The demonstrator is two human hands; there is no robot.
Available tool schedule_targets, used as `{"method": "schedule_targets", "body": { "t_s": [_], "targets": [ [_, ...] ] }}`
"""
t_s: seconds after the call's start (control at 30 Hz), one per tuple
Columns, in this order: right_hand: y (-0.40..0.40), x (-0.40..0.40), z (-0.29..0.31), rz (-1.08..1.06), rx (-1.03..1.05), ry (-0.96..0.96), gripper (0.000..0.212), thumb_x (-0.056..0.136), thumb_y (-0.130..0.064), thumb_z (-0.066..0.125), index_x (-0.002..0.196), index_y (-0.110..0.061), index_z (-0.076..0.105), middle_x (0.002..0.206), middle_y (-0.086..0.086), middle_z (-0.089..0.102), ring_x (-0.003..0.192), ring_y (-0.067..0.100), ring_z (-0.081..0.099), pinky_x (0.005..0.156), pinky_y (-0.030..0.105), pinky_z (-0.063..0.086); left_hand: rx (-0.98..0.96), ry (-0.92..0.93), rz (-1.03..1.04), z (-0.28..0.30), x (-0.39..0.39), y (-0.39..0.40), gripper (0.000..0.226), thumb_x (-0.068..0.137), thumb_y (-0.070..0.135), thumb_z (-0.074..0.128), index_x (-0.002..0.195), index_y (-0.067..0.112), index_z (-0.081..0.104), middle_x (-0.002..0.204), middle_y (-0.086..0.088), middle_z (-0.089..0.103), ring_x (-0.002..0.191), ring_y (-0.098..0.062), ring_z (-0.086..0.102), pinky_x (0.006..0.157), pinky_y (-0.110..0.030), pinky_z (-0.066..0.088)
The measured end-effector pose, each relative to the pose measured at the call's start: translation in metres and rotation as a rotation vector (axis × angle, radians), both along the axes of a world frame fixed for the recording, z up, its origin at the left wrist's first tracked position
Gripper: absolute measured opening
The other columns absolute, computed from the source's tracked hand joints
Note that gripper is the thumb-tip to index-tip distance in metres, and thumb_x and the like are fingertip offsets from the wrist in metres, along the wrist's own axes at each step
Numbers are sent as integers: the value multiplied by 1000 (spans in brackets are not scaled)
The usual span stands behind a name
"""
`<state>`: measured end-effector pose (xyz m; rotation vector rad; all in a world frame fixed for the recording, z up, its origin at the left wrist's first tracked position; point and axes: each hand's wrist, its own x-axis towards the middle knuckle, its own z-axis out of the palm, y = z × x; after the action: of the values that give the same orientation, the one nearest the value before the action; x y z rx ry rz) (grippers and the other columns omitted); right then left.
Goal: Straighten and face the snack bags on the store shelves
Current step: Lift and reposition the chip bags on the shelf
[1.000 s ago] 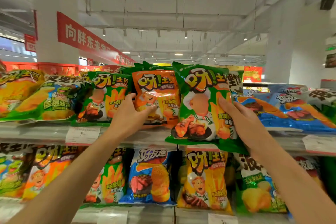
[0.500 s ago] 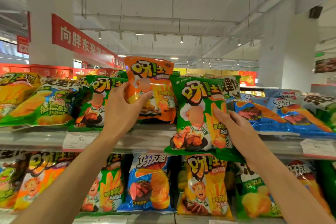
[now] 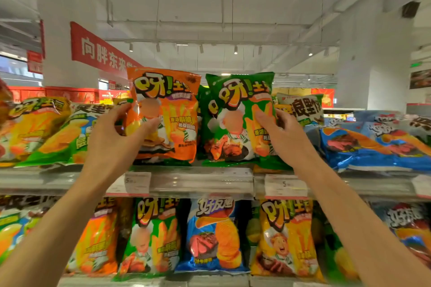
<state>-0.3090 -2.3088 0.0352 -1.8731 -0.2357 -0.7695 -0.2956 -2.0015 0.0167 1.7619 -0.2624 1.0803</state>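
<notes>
Standing upright where both were leaning a second ago, the orange bag [image 3: 163, 114] and green bag [image 3: 238, 116] are facing out on the top shelf [image 3: 200, 182], left hand [image 3: 114, 137] and right hand [image 3: 284, 133] gripping one each with curled fingers [image 3: 263, 119], signalling this pair is nearly faced.

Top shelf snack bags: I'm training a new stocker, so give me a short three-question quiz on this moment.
1. True or false: the left hand grips the orange bag by its left edge.
2. Which bag does the right hand hold? A) the green bag B) a blue bag C) a yellow bag
3. Fill in: the two held bags stand ____ on the top shelf, fronts facing out, while the bags on either side lie slanted.

Key: 1 true; 2 A; 3 upright
</notes>
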Motion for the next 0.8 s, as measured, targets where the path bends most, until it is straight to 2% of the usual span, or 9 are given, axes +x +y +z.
{"method": "schedule_targets", "body": {
  "t_s": [0.1, 0.2, 0.3, 0.37, 0.43, 0.47, 0.53, 0.6, 0.8],
  "targets": [
    [27, 19, 3, -44, -47, -1, 80, 92, -69, 52, 155, -25, 30, 111, -14, 62, 91, 6, 61, 82, 34, 54, -31, -15, 23, 2, -4, 24, 76, 81, 61, 74, 146, 30, 50, 130, 8, 58, 114, -18, 58, 90, -34, 48],
    [49, 35, 3, -32, -55, 7, 82, 97, -64, 48, 160, -26, 12, 136, -13, 44, 121, 13, 50, 101, 33, 40, -42, -9, 14, 1, -6, 39, 78, 80, 61, 74, 147, 31, 49, 133, 9, 56, 116, -16, 56, 93, -37, 49],
    [63, 50, -7, -50, -72, 32, 78, 103, -56, 41, 162, -24, 0, 157, 2, 37, 139, 24, 43, 103, 32, 33, -29, -13, 15, -4, -5, 42, 74, 82, 57, 73, 146, 30, 48, 130, 13, 51, 114, -9, 50, 86, -18, 41],
    [65, 55, -18, -126, -142, 11, 75, 104, -55, 35, 162, -24, 0, 162, 9, 33, 143, 31, 40, 111, 38, 34, -13, 5, 7, -7, -3, 40, 74, 83, 56, 74, 147, 30, 48, 132, 14, 49, 113, -5, 48, 76, -12, 35],
    [64, 55, -25, -209, -263, -97, 67, 106, -49, 35, 161, -21, 9, 167, 9, 21, 151, 31, 28, 119, 45, 29, 3, 6, -24, -12, -1, 37, 75, 82, 56, 75, 147, 32, 47, 133, 15, 49, 107, 1, 52, 78, -11, 36],
    [64, 54, -27, -234, -334, -145, 63, 107, -46, 36, 161, -21, 15, 168, 8, 15, 153, 29, 20, 121, 45, 25, 3, 5, -40, -14, 0, 36, 75, 82, 56, 76, 147, 32, 46, 132, 15, 50, 104, 5, 53, 77, -11, 36],
    [66, 52, -31, -257, -478, -179, 63, 106, -50, 35, 161, -23, 19, 170, 5, 9, 156, 23, 11, 122, 38, 19, -1, 5, -62, -17, 5, 34, 75, 81, 55, 76, 147, 31, 47, 132, 13, 52, 106, 1, 55, 76, -10, 38],
    [68, 54, -36, -278, -588, -178, 70, 103, -57, 31, 162, -21, 16, 170, 3, 9, 156, 20, 9, 122, 35, 16, -6, -2, -92, -20, 11, 33, 77, 80, 59, 75, 146, 31, 48, 134, 11, 55, 112, -3, 56, 79, -11, 40],
    [79, 49, -39, -400, -604, -147, 80, 96, -65, 20, 162, -22, 13, 170, 5, 13, 155, 25, 17, 119, 45, 29, -26, 10, -199, -28, 14, 35, 72, 82, 56, 76, 144, 39, 44, 124, 27, 57, 107, 16, 56, 82, -13, 44]
  ]
}}
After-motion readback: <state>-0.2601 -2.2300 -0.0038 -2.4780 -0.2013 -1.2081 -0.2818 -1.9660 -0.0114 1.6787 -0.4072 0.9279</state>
